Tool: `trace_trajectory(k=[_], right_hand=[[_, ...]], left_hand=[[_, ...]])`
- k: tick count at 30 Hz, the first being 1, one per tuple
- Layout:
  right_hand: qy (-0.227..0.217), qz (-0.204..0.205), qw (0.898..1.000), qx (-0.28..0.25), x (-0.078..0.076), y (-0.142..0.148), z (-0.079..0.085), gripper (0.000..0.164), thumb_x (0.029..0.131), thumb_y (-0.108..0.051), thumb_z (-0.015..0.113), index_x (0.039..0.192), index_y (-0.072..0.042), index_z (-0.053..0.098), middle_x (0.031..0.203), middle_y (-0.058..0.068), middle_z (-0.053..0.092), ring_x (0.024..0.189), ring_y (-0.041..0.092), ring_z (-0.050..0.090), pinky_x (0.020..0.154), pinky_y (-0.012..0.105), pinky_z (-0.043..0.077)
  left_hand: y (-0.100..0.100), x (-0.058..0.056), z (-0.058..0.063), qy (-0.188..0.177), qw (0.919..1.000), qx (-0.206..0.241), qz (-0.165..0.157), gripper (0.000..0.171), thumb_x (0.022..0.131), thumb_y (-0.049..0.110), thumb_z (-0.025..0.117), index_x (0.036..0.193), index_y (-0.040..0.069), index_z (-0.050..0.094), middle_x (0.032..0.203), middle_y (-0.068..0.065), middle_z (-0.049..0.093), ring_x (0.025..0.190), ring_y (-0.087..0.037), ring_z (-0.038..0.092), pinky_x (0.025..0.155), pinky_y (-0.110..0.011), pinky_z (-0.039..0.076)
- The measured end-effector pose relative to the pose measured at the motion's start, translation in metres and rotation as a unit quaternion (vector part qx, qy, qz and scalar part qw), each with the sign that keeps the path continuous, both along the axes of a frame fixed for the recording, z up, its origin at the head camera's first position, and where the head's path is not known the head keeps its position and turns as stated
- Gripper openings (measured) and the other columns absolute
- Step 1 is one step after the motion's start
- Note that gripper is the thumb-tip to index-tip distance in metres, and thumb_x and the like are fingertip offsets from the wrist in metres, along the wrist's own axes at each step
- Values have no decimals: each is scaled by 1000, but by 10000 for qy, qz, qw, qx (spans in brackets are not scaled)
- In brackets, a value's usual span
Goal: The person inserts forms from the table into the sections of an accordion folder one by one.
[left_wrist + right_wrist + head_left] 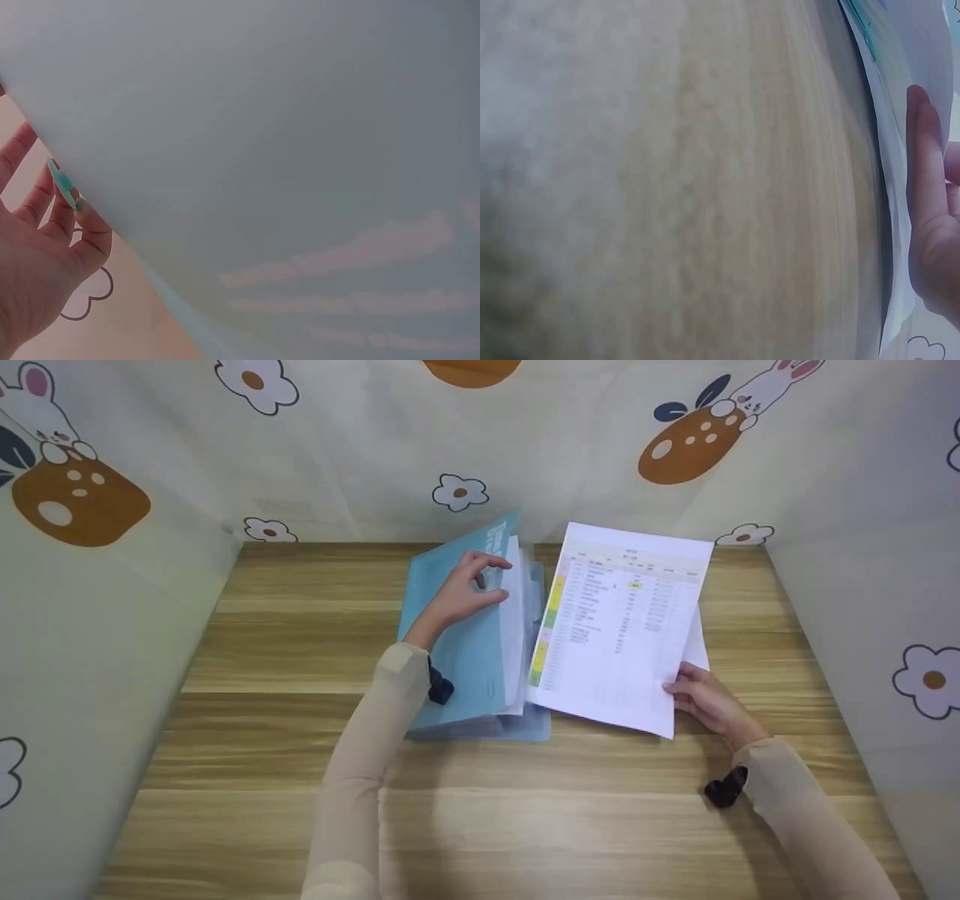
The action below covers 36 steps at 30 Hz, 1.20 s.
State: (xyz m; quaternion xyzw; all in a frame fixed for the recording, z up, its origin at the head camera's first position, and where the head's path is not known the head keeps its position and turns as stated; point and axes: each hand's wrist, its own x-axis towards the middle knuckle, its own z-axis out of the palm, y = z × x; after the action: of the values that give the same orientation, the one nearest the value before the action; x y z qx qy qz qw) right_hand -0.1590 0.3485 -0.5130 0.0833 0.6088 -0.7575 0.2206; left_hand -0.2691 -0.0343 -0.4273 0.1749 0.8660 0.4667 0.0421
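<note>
A light blue folder (457, 652) stands partly open on the table, its cover tilted up and white pages (514, 645) showing inside. At the cover's right edge is my left hand (466, 594), thumb and fingers curled there. The left wrist view shows the broad cover (285, 135) and my hand (45, 247) pinching at its edge, a teal strip between the fingers. To the right, my right hand (709, 701) grips a printed sheet (615, 652) by its lower right edge. Another white sheet shows behind it. In the right wrist view, this hand (934, 225) lies against the paper (896, 202).
The wooden table (255, 780) extends around the folder and paper. A pale curtain (360, 442) with rabbits and flowers hangs behind it, and similar cloth borders both sides. Colored tabs run along the sheet's left edge.
</note>
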Motion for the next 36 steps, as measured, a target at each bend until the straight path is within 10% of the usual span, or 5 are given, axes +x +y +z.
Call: trace_trajectory(k=[36], right_hand=[[-231, 211, 9993, 194, 15, -9, -7, 47, 82, 8, 49, 123, 9, 26, 92, 6, 59, 80, 17, 59, 72, 31, 47]], left_hand=[[-1, 1, 0, 69, 10000, 15, -14, 41, 75, 26, 67, 114, 23, 55, 113, 3, 39, 91, -13, 39, 74, -24, 40]])
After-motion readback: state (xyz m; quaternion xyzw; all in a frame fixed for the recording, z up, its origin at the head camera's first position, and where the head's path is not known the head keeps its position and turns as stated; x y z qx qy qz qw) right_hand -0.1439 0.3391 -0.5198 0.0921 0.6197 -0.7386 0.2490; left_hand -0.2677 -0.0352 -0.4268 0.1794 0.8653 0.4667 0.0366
